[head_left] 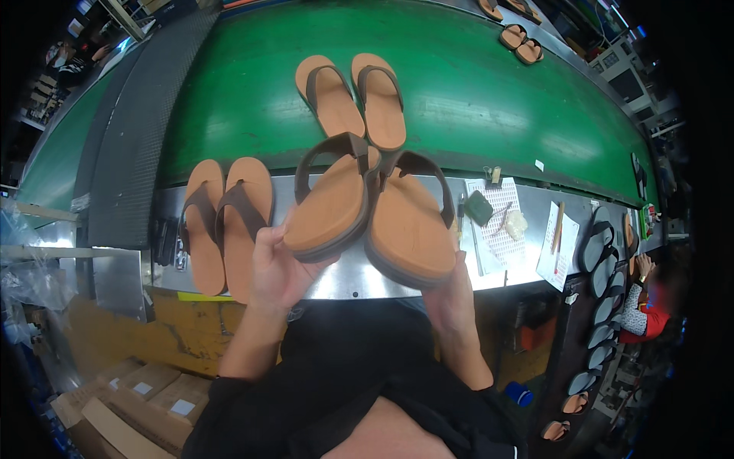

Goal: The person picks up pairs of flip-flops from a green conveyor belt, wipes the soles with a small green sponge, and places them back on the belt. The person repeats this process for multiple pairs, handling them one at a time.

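Note:
My left hand (284, 269) is closed round the heel of a tan flip-flop (329, 210) with a dark brown strap and a dark sole. In my right hand (449, 297) is its mate, a second tan flip-flop (413, 229), also gripped at the heel end. The two are held up side by side, toes pointing away and nearly touching. Beyond them a pair of matching flip-flops (382, 107) lies on the green belt. To the left, another brown-strapped pair (243, 229) rests on the metal ledge. My fingers under the soles are partly hidden.
A green conveyor belt (474, 99) runs behind the metal ledge (336, 284). Right of my hands lie a printed sheet (497, 245) with a green block (479, 208), and a paper with a pencil (556, 237). Grey sandals (596, 245) line a rack near another person (646, 317). Cardboard boxes (145, 390) stand lower left.

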Available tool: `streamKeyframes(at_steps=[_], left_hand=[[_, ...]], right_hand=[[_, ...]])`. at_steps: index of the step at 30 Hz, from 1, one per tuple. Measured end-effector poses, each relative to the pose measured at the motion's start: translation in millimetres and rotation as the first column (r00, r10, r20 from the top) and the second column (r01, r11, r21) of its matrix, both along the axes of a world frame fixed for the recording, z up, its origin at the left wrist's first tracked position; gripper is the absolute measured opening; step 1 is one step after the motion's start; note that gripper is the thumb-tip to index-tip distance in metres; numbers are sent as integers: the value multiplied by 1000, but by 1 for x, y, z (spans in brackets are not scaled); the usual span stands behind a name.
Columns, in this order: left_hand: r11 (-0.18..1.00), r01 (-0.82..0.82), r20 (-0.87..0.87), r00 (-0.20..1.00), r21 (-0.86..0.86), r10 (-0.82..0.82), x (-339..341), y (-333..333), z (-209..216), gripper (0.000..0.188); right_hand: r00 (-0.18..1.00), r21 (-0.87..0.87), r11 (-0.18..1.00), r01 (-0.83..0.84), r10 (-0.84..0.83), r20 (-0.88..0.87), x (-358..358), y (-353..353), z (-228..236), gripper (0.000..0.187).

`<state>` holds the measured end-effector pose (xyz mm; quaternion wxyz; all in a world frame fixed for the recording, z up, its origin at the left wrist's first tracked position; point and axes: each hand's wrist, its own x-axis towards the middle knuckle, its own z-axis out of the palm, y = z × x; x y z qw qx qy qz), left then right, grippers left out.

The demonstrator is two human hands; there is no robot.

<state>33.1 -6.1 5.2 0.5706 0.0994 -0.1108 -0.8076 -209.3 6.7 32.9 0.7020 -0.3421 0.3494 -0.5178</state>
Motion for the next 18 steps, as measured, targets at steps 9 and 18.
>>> streamKeyframes(at_steps=[9,18], left_hand=[[999,-32,9,999,1,32,-1,3,1,67],[994,-69,262,961,-89,91,-2,3,17,86]], right_hand=[[999,-27,1000,1,-3,-48,-2,0,10,101],[988,-182,982,55,-80,-132,-4,6,11,84]])
